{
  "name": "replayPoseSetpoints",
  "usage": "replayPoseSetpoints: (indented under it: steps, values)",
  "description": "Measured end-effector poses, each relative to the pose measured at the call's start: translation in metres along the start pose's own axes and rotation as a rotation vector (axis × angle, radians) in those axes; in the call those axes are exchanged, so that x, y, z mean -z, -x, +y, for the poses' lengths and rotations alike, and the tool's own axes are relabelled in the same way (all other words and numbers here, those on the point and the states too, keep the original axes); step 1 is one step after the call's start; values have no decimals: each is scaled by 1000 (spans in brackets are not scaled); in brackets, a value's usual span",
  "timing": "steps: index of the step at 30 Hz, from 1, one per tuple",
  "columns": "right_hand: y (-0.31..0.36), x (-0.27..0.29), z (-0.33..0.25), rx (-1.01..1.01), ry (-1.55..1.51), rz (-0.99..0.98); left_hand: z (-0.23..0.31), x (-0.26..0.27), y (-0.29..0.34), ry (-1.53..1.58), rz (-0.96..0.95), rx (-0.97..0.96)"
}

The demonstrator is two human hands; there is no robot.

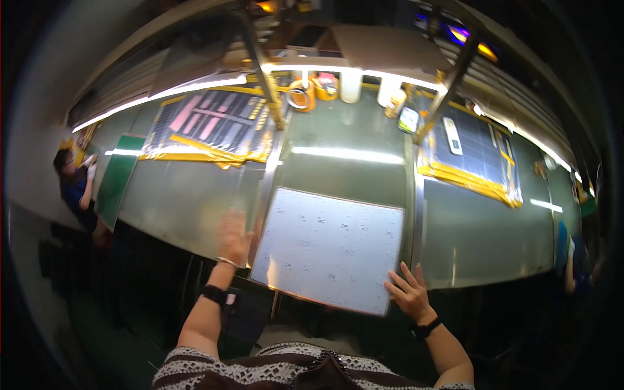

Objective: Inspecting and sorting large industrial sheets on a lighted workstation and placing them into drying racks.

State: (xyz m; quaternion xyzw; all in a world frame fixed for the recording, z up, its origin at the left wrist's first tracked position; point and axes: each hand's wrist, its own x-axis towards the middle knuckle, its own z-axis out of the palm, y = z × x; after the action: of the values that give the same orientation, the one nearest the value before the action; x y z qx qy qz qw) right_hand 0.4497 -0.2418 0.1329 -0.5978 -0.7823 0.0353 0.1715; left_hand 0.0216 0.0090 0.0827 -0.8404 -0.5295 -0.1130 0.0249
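A flat white rectangular sheet or panel [329, 250] with small dark marks lies slightly turned at the front of the table, its near edge by the table's edge. My right hand [411, 292] is at its lower right edge, fingers spread, the fingertips touching or just beside it. My left hand [234, 237] is off the panel's left side, over the bench top. Motion blurs it, but the fingers look stretched out, with nothing seen in them.
Behind the panel stand rolls of tape [301, 96], a white bottle [351, 86] and a phone-like device [408, 120]. Yellow-taped sheets lie left [214, 127] and right [468, 149], a white remote-like device [452, 135] on the right one. Metal posts [448, 91] rise there. A person [75, 182] works far left.
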Motion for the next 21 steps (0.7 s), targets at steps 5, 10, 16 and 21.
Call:
replayPoseSetpoints:
  steps: [5,10,16,21]
  values:
    - [-72,97,-3,66,-222,509,-139,60,95,74,522,805]
    - [-90,98,102,-655,-757,682,-115,38,125,1043,116,1689]
    - [-69,-88,181,-1157,-799,336,-98,-30,84,650,106,1753]
    - [-69,-103,187,-1248,-857,451,-79,-32,46,822,-86,1771]
